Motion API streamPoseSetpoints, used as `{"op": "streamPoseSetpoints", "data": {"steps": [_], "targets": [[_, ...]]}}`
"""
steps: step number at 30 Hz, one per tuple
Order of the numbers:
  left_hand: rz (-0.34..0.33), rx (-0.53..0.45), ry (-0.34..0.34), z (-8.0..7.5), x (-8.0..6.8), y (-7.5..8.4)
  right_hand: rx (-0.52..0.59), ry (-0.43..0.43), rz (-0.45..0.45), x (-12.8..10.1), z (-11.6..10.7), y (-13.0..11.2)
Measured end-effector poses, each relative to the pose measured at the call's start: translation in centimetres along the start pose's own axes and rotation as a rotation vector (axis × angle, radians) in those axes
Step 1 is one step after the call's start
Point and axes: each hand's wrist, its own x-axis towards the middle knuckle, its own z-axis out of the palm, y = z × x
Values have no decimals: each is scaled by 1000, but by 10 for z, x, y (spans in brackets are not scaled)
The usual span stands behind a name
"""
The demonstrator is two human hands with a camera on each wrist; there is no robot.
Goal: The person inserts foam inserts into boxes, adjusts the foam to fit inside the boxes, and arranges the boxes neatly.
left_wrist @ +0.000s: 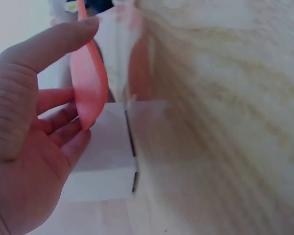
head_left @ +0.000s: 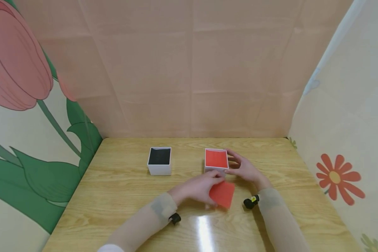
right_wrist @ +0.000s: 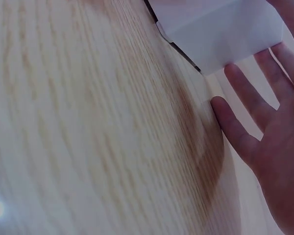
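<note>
Between the thumb and fingers of my left hand [head_left: 200, 188] is a thin red square sheet [head_left: 223, 194], tilted in front of the right-hand box. In the left wrist view the sheet [left_wrist: 89, 81] is seen nearly edge-on and slightly bowed. A white square box [head_left: 216, 169] with a red top surface [head_left: 216, 158] stands behind it. My right hand [head_left: 247, 168] is at that box's right side, thumb by the front corner. The right wrist view shows spread, fairly straight fingers [right_wrist: 247, 93] against or close to the white box [right_wrist: 225, 39].
A second white box [head_left: 159, 170] with a black top surface [head_left: 159, 156] stands to the left on the wooden table [head_left: 113, 196]. A pinkish sheet [head_left: 189, 70] hangs behind the table, and flower-printed panels [head_left: 340, 115] flank it.
</note>
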Motion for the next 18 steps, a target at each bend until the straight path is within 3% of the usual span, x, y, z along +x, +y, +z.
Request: {"op": "streamPoseSetpoints", "data": {"steps": [10,18], "targets": [[13,-129,85,-28,-11,-1,2,5,26,-2,0,-5],[15,-178,133,-38,-14,-1,2,1,24,-1,1,-2]]}}
